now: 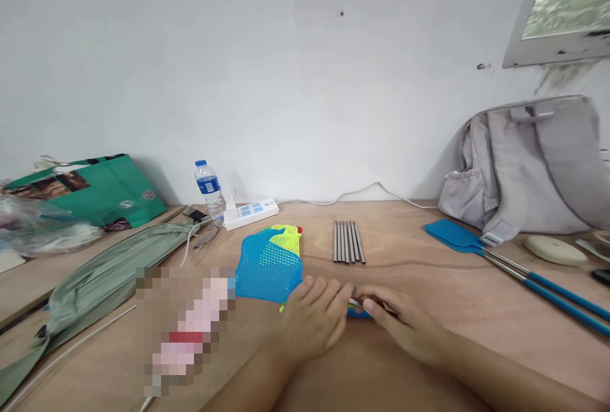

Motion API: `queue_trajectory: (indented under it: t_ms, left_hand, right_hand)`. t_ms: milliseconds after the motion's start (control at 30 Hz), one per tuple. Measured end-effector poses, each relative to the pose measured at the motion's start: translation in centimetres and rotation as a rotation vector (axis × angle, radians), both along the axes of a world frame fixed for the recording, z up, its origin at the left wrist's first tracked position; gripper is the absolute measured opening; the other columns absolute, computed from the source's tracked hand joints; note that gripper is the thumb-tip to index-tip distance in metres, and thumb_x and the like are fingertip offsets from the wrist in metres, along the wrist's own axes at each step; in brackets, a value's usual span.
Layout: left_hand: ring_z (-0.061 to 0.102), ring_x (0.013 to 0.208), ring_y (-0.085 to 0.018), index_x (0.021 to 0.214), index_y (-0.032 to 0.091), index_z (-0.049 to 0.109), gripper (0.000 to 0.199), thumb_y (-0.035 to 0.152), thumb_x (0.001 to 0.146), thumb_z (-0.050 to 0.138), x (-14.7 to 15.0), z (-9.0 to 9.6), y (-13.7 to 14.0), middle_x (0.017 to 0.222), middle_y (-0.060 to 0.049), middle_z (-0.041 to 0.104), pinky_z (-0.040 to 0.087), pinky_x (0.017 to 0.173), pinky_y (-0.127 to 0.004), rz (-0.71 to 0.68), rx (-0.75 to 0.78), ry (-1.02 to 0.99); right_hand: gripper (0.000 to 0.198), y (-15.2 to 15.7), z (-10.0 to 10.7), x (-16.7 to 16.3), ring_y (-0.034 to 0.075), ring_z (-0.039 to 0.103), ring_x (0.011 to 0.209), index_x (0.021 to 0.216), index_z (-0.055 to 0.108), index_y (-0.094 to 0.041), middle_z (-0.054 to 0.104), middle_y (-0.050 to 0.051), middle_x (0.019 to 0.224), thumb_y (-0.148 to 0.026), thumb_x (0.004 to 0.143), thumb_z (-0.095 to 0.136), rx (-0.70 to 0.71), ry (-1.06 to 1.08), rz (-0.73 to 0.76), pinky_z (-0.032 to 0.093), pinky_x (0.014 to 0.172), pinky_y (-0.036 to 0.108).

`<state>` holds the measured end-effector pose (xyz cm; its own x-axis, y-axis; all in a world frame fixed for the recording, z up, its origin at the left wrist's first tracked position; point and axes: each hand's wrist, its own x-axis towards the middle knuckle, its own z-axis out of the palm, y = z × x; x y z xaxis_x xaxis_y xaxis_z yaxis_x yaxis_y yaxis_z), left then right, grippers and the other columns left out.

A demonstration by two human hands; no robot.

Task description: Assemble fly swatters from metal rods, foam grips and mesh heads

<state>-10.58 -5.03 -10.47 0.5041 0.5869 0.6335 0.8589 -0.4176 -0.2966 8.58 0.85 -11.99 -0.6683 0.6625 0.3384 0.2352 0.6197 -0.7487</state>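
Several blue and yellow mesh fly swatter heads (269,266) lie in a pile just beyond my left hand (317,313). That hand is closed near the pile's right corner, and its fingers hide most of what they grip. My right hand (405,320) is closed on a thin metal tube (355,302), which shows between the two hands. Under the hands, blue and yellow handles (358,313) are partly visible on the table. Farther back, several short metal tubes (349,242) lie side by side.
Blue fly swatters (528,275) with long handles lie at right, before a grey backpack (534,170). A power strip (251,213) and water bottle (210,186) stand by the wall. A green bag (95,192), a grey-green strap bag (119,266) and a blurred-out item (190,329) are left.
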Motion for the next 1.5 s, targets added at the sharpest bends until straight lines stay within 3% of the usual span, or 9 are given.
queue_trajectory:
  t_ms: [100,233,367,633,867,1033,1167,1300,1500]
  left_hand:
    - [0.049,0.075,-0.018,0.095,0.021,0.06,0.023,0.025,0.081,0.042,-1.9,0.4,0.2,0.081,-0.004,0.059,0.032,0.073,-0.034,0.069,-0.035,-0.097]
    - [0.048,0.075,-0.02,0.088,0.019,0.061,0.023,0.022,0.081,0.039,-3.5,1.1,0.3,0.08,-0.005,0.058,0.031,0.07,-0.034,0.216,-0.018,-0.286]
    - [0.048,0.075,-0.02,0.087,0.019,0.059,0.022,0.022,0.082,0.038,-3.7,0.6,0.8,0.08,-0.005,0.056,0.03,0.07,-0.035,0.24,-0.058,-0.366]
    - [0.048,0.077,-0.02,0.087,0.019,0.059,0.022,0.023,0.084,0.038,-3.4,-0.1,1.4,0.081,-0.005,0.055,0.031,0.071,-0.034,0.256,-0.107,-0.377]
    - [0.049,0.079,-0.021,0.087,0.019,0.059,0.023,0.024,0.085,0.036,-4.0,-0.2,1.5,0.083,-0.005,0.056,0.032,0.071,-0.035,0.282,-0.136,-0.441]
    - [0.049,0.079,-0.021,0.087,0.019,0.058,0.023,0.025,0.086,0.035,-4.1,-0.3,1.7,0.084,-0.005,0.056,0.032,0.07,-0.036,0.302,-0.146,-0.488]
    - [0.049,0.079,-0.021,0.087,0.019,0.058,0.023,0.025,0.087,0.035,-4.2,-0.4,1.7,0.084,-0.005,0.056,0.032,0.07,-0.036,0.296,-0.157,-0.499]
    - [0.049,0.081,-0.021,0.087,0.019,0.057,0.023,0.025,0.087,0.035,-4.2,-0.5,1.8,0.085,-0.004,0.055,0.032,0.071,-0.036,0.289,-0.181,-0.51]
    - [0.049,0.081,-0.021,0.088,0.019,0.056,0.023,0.025,0.088,0.034,-4.0,-0.5,1.8,0.085,-0.004,0.055,0.033,0.071,-0.036,0.266,-0.201,-0.504]
  right_hand:
    - [0.035,0.9,-0.4,0.9,0.016,0.061,0.08,0.091,0.061,-0.022,0.066,0.003,0.085,-0.04,0.09,0.031,-0.015,0.035,-0.065,0.047,0.072,0.028]
    - [0.021,2.1,-0.9,1.6,0.017,0.058,0.075,0.084,0.06,-0.022,0.064,0.004,0.08,-0.034,0.085,0.042,0.264,-0.106,-0.044,0.044,0.068,0.029]
    - [0.012,2.0,-0.9,1.1,0.016,0.054,0.072,0.084,0.058,-0.023,0.062,0.003,0.078,-0.025,0.077,0.048,0.466,-0.236,0.046,0.039,0.069,0.031]
    - [0.014,1.2,-0.7,0.8,0.016,0.051,0.077,0.085,0.053,-0.022,0.057,0.002,0.084,-0.026,0.072,0.055,0.351,-0.3,0.009,0.04,0.067,0.028]
    - [0.009,1.6,-1.1,1.1,0.012,0.046,0.064,0.082,0.051,-0.022,0.052,-0.001,0.074,-0.026,0.074,0.052,0.261,-0.313,0.091,0.036,0.058,0.024]
    - [0.012,2.3,-1.4,1.4,0.011,0.045,0.065,0.08,0.053,-0.02,0.052,0.0,0.074,-0.031,0.081,0.048,0.032,-0.121,0.1,0.036,0.06,0.023]
    - [0.025,2.8,-2.0,1.1,0.009,0.044,0.061,0.079,0.054,-0.019,0.05,-0.003,0.065,-0.044,0.08,0.052,-0.383,0.198,0.024,0.035,0.059,0.023]
    - [0.03,3.4,-2.3,0.7,0.007,0.04,0.053,0.075,0.056,-0.018,0.046,-0.006,0.054,-0.041,0.064,0.071,-0.782,0.554,0.0,0.033,0.054,0.022]
    - [0.033,3.8,-1.7,0.6,0.007,0.049,0.055,0.071,0.055,-0.019,0.054,-0.004,0.061,-0.047,0.064,0.07,-0.961,0.749,-0.034,0.039,0.053,0.021]
